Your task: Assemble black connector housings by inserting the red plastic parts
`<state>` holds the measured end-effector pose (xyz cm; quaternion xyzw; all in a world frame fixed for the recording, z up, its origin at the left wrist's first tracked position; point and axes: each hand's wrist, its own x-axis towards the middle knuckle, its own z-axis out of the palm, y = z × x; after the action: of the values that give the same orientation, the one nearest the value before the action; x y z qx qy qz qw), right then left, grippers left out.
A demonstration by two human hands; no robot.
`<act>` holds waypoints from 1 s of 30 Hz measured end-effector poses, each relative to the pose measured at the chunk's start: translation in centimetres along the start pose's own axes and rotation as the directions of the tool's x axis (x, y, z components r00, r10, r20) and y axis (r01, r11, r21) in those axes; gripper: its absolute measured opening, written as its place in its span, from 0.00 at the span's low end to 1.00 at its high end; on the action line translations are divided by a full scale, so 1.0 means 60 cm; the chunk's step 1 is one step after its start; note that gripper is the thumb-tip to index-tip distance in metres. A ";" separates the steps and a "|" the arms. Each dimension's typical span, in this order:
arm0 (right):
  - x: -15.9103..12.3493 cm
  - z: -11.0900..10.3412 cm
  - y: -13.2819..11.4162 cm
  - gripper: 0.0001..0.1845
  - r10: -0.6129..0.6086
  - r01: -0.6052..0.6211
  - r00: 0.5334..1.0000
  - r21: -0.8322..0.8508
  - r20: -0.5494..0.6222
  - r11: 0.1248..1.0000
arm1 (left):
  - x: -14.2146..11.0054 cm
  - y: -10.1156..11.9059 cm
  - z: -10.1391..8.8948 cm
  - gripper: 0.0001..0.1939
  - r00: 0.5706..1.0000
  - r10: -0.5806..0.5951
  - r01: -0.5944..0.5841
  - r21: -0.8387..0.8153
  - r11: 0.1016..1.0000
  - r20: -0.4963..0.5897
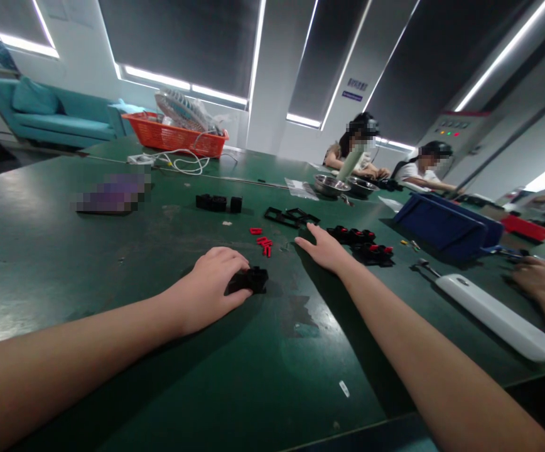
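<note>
- Spreading beneath everything, the green table (235,376) bore parts at differing stages, some with red fitted and some plain black.
- Lying at the right, the blue bin (446,226) stood beyond the white tool (496,317), which no hand held.
- Reaching forward, the right hand (326,248) had its thumb parted from the other fingers and its fingertips close to the black frames (287,218); whether they touched could not be told.
- Curling around its load, the left hand (209,282) pinched the black piece (258,279) between thumb and fingers, low over the near middle of the table. No red showed on that piece, though the fingers hid part of it.
- Sitting right of the frames, the black-and-red assemblies (355,235) looked the furthest along, with red parts already in them; whether they were complete could not be told.
- Resting farther off, left of the frames, the black blocks (212,202) showed no red and seemed less advanced.
- Lying loose between the left hand's piece and the frames, the red pieces (264,241) were still unfitted, which suggested that some work remained.
</note>
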<state>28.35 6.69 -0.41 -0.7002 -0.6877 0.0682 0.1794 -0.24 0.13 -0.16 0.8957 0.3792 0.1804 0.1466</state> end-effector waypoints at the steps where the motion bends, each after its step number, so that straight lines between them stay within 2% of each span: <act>1: 0.001 0.001 0.002 0.36 -0.003 0.003 1.000 -0.003 -0.006 1.000 | 0.000 -0.001 0.001 0.16 1.000 -0.002 0.002 -0.001 1.000 0.004; 17: 0.007 0.004 0.010 0.34 -0.052 0.046 0.995 -0.070 -0.091 0.997 | 0.002 0.003 -0.002 0.14 1.000 0.013 -0.013 0.009 1.000 -0.003; 24: 0.000 -0.005 0.002 0.22 -0.078 0.061 0.986 -0.119 -0.144 0.991 | 0.001 0.001 -0.001 0.14 1.000 0.012 -0.012 0.007 1.000 -0.012; 30: -0.019 -0.023 -0.022 0.16 -0.081 0.064 0.992 -0.155 -0.102 0.986 | -0.001 -0.003 0.003 0.16 1.000 -0.007 0.007 -0.002 1.000 -0.012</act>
<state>27.51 5.33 1.16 -0.6889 -0.7052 -0.0285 0.1650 -0.33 0.21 -0.40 0.8931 0.3829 0.1858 0.1456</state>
